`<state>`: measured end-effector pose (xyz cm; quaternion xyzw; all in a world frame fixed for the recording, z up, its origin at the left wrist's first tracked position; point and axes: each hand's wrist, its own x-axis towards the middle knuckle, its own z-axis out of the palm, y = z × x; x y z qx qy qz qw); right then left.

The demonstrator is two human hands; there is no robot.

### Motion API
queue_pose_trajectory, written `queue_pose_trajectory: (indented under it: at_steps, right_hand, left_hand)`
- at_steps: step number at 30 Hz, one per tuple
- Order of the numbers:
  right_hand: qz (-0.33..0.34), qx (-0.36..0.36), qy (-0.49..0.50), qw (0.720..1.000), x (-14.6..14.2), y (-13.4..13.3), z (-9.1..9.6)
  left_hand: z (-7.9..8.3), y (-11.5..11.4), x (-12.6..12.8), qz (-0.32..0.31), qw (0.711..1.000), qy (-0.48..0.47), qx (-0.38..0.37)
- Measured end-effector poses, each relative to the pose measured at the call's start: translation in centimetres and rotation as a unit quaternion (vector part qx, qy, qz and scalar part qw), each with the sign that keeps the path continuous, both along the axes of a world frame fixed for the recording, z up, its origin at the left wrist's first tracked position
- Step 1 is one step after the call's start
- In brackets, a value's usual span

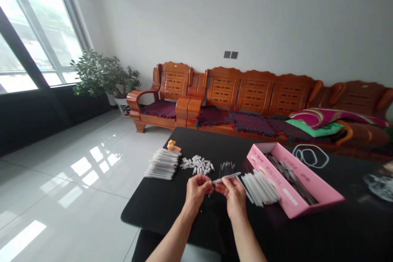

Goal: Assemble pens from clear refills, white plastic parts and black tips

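Note:
Both my hands meet over the black table (pixel 159 208). My right hand (pixel 233 196) pinches a thin grey pen (pixel 226 178) that points up to the right. My left hand (pixel 198 190) is closed at the pen's lower end, its fingertips on it. Behind my hands lie a heap of small white caps (pixel 198 164), a row of dark refills (pixel 227 168) and a stack of clear pen barrels (pixel 162 163). Another pile of white barrels (pixel 260 188) lies right of my right hand.
A pink cardboard box (pixel 307 190) with dark pens inside stands on the right. Loose rubber bands (pixel 310 155) lie behind it. A small orange figure (pixel 171 144) sits at the far left of the table. Wooden sofas (pixel 254 98) and a potted plant (pixel 101 75) stand beyond.

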<state>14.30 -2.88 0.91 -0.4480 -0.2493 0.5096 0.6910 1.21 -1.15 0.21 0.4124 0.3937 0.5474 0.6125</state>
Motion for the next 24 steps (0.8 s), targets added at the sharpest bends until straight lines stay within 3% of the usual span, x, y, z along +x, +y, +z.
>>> queue_pose_trajectory:
  at_steps: [5, 10, 14, 24]
  right_hand:
    - [-0.018, -0.02, 0.011, 1.0, 0.18, 0.1, 0.0]
    - [-0.023, -0.014, 0.023, 0.999, 0.39, -0.02, 0.02]
    - [-0.024, -0.011, 0.017, 1.0, 0.39, -0.19, -0.06]
    - [-0.02, -0.015, 0.005, 1.0, 0.11, -0.22, -0.17]
  left_hand:
    - [-0.16, -0.29, 0.46, 0.011, 0.998, 0.027, 0.047]
    - [0.11, -0.34, 0.43, -0.019, 1.0, -0.013, -0.018]
    - [-0.35, -0.26, 0.2, -0.066, 0.996, 0.013, -0.058]
    - [-0.52, -0.05, 0.27, -0.073, 0.996, 0.012, -0.047]
